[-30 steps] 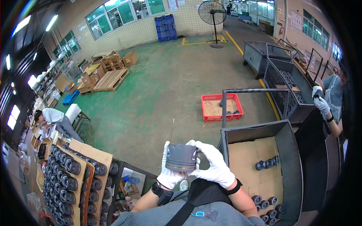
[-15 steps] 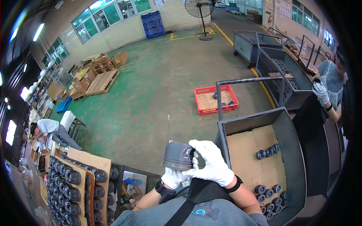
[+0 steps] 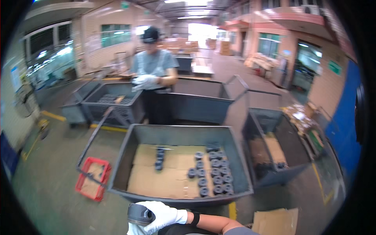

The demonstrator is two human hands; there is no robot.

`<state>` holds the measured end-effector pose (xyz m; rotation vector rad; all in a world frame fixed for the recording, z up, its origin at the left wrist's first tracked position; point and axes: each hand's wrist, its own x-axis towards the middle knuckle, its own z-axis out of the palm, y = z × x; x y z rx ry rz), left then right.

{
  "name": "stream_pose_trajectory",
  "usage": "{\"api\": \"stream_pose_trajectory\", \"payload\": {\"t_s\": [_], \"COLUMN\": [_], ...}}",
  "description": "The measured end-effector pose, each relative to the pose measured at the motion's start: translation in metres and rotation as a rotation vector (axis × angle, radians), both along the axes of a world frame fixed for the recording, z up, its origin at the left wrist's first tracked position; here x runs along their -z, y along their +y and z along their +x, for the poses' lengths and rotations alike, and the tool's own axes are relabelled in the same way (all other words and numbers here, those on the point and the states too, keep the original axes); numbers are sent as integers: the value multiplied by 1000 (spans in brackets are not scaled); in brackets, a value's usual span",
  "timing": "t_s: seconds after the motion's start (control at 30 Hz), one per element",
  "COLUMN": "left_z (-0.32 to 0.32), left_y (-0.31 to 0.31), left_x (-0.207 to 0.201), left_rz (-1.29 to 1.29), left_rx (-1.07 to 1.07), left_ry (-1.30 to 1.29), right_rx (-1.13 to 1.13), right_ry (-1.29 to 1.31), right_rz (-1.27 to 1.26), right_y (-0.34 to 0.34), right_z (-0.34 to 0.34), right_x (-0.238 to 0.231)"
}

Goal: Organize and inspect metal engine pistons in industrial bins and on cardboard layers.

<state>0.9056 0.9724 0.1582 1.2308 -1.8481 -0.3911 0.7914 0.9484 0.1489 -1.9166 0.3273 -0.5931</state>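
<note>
A dark grey engine piston with a round pin hole in its side is held low in the view, just in front of the near wall of a metal bin. My right hand, in a white glove, is closed around the piston's right side. Beneath it, the gloved left hand supports the piston; its fingers are mostly hidden. Inside the bin, on brown cardboard, several dark pistons stand in rows at the right, and a short row of pistons lies further left.
A red crate sits on the floor left of the bin. Beyond it, a person in white gloves stands among other metal bins. Another bin is close on the right, with flat cardboard near me.
My view has swung right, so the bin is now ahead of me and the stacked pistons at left are out of sight. The piston stays in my hands.
</note>
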Motion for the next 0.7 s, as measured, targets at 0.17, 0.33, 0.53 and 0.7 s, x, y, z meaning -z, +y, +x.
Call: {"api": "stream_pose_trajectory", "payload": {"t_s": [0.17,0.33,0.53,0.7], "left_z": [-67,-184,-292,-355], "left_y": [16,12,-11,-1], "left_x": [49,58,109,121], "left_rz": [356,1649,1749,1723], "left_rx": [531,712,661,449], "left_ry": [145,1180,1172,1162], "right_rx": [443,1058,1788,2314], "right_ry": [26,-101,159,119], "right_rz": [418,316,88,147], "right_y": [39,108,224,299], "right_z": [-130,-272,-452,-550], "right_x": [-6,-22,2,29]}}
